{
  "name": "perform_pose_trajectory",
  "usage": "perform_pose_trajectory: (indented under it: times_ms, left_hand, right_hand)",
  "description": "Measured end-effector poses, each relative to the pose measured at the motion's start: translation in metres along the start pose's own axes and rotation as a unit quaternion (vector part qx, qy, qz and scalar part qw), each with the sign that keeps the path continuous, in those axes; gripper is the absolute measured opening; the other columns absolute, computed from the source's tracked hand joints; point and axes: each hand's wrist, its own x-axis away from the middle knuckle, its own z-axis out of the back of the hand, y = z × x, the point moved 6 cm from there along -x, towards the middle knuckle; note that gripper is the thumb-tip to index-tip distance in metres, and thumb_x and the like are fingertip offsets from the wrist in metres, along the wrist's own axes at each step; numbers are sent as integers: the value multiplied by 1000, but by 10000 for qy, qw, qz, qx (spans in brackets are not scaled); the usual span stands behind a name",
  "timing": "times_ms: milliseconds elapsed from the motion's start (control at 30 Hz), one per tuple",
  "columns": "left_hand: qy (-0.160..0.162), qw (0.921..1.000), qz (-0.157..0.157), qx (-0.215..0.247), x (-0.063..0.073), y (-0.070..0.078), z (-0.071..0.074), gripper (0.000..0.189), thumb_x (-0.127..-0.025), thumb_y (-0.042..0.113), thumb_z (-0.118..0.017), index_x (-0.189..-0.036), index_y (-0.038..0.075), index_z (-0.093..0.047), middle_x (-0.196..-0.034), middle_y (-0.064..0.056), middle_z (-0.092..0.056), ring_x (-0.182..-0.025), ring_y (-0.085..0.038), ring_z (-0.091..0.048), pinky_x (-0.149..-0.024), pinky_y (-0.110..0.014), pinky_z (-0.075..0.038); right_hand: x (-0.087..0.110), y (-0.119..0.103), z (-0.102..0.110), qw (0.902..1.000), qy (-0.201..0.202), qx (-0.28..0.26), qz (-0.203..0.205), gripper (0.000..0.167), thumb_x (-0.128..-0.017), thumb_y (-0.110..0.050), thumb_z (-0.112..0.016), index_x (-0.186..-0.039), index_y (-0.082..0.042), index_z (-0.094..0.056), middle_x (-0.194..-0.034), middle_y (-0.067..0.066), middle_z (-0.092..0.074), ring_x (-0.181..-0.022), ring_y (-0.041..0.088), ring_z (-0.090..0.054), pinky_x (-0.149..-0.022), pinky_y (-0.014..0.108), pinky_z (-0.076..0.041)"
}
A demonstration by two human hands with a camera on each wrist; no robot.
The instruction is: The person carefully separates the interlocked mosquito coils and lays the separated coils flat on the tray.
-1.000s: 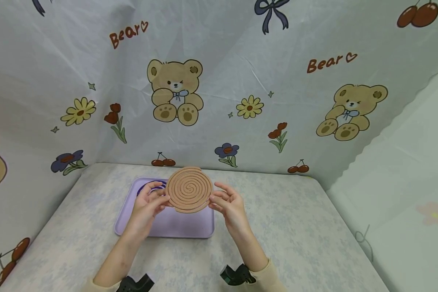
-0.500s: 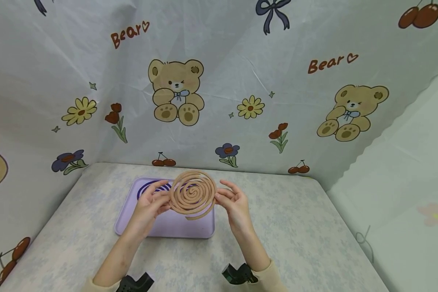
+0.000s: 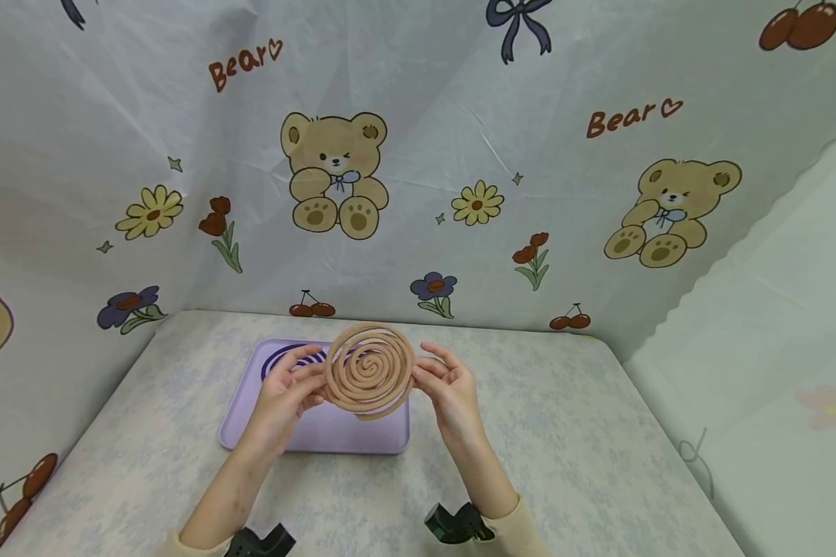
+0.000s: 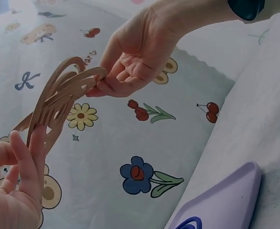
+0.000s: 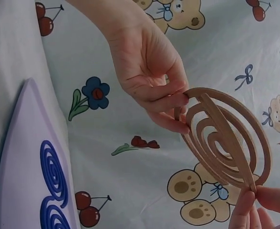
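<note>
A tan mosquito coil pair [image 3: 371, 367] hangs in the air between both hands, over the tray's back right. Its windings are partly pulled apart, with gaps through which the tray shows. In the right wrist view one tan coil [image 5: 234, 148] crosses the other nearly edge-on. My left hand [image 3: 283, 398] pinches the coils' left rim between thumb and fingers. Over on the right rim, my right hand [image 3: 453, 396] pinches with thumb and index finger, its other fingers loosely bent. The left wrist view has the left hand [image 4: 13, 191] below and the right hand [image 4: 137, 64] above.
Below the coils lies a light purple tray [image 3: 351, 437] on the marbled table [image 3: 543, 433]. Dark blue spiral coils [image 5: 54, 176] lie in it, partly behind the left hand in the head view. A bear-printed cloth [image 3: 418, 139] hangs behind the table.
The tan coils went from a flat, tight disc to loosened windings with gaps, and shifted slightly right. My right hand moved a little right. The last half second shows hardly any change.
</note>
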Motion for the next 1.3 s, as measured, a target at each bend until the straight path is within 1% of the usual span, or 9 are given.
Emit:
perform_pose_trajectory:
  times_ms: [133,300,467,600,767,933,1067,1167,1300]
  left_hand:
    - [-46,9997,144,204,-1,-2,0,30,-94,1,-53,-119,19,-47,-87,12,-70,-70,-2,-65,-61,-11,-52]
    - [193,9997,-80,95,-1,1,4,34,-93,2,-57,-123,9,-44,-88,11,-71,-70,-3,-65,-60,-12,-52]
    - [227,9992,-82,308,2,2,1,30,-93,0,-56,-119,11,-46,-89,11,-71,-69,-2,-65,-60,-11,-52]
    - [484,9971,21,585,4,1,-3,31,-92,-3,-53,-117,11,-44,-89,11,-69,-68,-1,-63,-61,-10,-51]
    - [747,9963,-57,417,6,-1,-7,34,-92,-5,-52,-122,5,-38,-90,11,-67,-68,-2,-64,-63,-12,-52]
    - [561,9983,-119,102,6,1,-11,46,-92,-3,-55,-132,5,-33,-91,9,-67,-70,-5,-66,-65,-17,-56]
    - [458,9985,-188,-231,6,4,-7,51,-93,4,-58,-137,8,-34,-87,9,-69,-75,-7,-68,-72,-22,-58]
    - [393,9985,-266,-278,5,8,-2,48,-94,7,-58,-136,10,-37,-86,10,-70,-77,-5,-68,-74,-23,-58]
    - [117,9994,-297,-103,3,10,3,43,-94,4,-56,-133,13,-40,-91,11,-72,-80,-3,-69,-72,-21,-58]
  right_hand:
    - [2,-3,-1,9999,-26,-109,99,40,-86,13,-55,-123,1,-49,-83,-5,-71,-70,7,-66,-68,17,-55]
    - [2,-2,-2,9997,8,-229,44,38,-85,14,-55,-120,1,-51,-82,-3,-72,-70,8,-67,-67,17,-56]
    - [3,0,-2,9994,56,-344,39,37,-86,13,-56,-121,0,-52,-83,-4,-72,-71,8,-67,-70,18,-55]
    - [5,1,-6,9988,-70,-478,22,42,-86,12,-55,-125,0,-50,-85,-4,-71,-74,7,-66,-74,19,-55]
    - [8,5,-13,9990,-289,-285,-207,51,-86,8,-56,-134,-1,-43,-84,-7,-72,-72,4,-65,-72,19,-54]
    - [8,7,-13,9992,-138,-192,-336,52,-88,9,-55,-136,-2,-42,-82,-7,-73,-69,5,-67,-69,21,-56]
    - [6,7,-11,9992,-144,-103,-349,51,-87,11,-55,-135,0,-43,-78,-6,-73,-70,6,-68,-68,20,-57]
    - [4,6,-11,9984,-414,75,-371,52,-87,11,-55,-137,3,-41,-78,-7,-73,-70,5,-68,-67,19,-56]
    - [4,5,-12,9948,-843,331,-469,54,-87,11,-55,-138,5,-39,-79,-8,-72,-69,4,-66,-67,18,-55]
